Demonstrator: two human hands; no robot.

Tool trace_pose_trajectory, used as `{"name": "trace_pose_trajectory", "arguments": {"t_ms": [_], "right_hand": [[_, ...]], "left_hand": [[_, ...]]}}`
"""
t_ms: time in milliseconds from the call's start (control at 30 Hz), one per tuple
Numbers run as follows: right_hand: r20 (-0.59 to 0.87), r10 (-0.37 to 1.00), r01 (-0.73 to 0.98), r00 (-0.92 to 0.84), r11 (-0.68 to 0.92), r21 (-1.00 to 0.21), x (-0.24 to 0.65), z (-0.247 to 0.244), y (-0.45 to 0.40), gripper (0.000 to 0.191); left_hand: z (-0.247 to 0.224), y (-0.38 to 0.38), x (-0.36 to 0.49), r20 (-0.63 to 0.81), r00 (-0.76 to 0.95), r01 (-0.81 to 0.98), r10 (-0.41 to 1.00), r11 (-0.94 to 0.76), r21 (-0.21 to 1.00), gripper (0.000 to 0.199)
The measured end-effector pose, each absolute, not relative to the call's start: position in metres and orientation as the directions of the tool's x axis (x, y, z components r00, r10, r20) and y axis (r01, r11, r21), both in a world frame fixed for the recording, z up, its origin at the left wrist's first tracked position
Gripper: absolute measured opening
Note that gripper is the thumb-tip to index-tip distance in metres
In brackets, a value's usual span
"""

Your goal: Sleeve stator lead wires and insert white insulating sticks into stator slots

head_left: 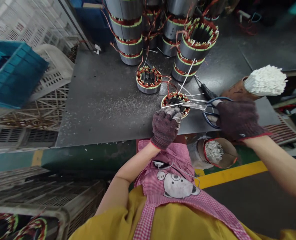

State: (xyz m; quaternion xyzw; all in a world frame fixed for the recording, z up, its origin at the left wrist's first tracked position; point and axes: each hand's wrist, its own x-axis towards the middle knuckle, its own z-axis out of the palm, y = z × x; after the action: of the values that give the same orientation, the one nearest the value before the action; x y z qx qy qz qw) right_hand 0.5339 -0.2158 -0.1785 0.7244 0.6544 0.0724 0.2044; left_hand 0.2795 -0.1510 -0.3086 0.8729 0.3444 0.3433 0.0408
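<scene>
My right hand [238, 118], in a dark glove, grips blue-handled scissors [210, 111]. Their blades reach left over a small motor stator [185, 115] with copper windings, near the table's front edge. My left hand [165, 128], gloved with pale fingertips, is closed on the near left side of that stator; part of the rim is hidden beneath the fingers. Thin white strips [188, 76] stick up and out from the windings around the blades. A second stator [149, 80] lies just behind to the left, and copper leads run between the two.
Tall stacks of stators [129, 36] stand at the back, with another stack [193, 50] to the right. A brown tube [234, 88] full of white strips lies at right, near a black-handled tool [206, 90]. Clippings litter the dark table [88, 123]. Below hangs a scrap container [228, 155].
</scene>
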Motion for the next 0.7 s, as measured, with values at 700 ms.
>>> {"name": "trace_pose_trajectory", "arguments": {"t_ms": [700], "right_hand": [[-0.332,0.943,0.99,0.03,0.019,0.143,0.561,-0.202,-0.178,0.044]], "left_hand": [[-0.304,-0.105,0.236,0.53,0.694,0.299,0.487,-0.865,0.403,0.009]]}}
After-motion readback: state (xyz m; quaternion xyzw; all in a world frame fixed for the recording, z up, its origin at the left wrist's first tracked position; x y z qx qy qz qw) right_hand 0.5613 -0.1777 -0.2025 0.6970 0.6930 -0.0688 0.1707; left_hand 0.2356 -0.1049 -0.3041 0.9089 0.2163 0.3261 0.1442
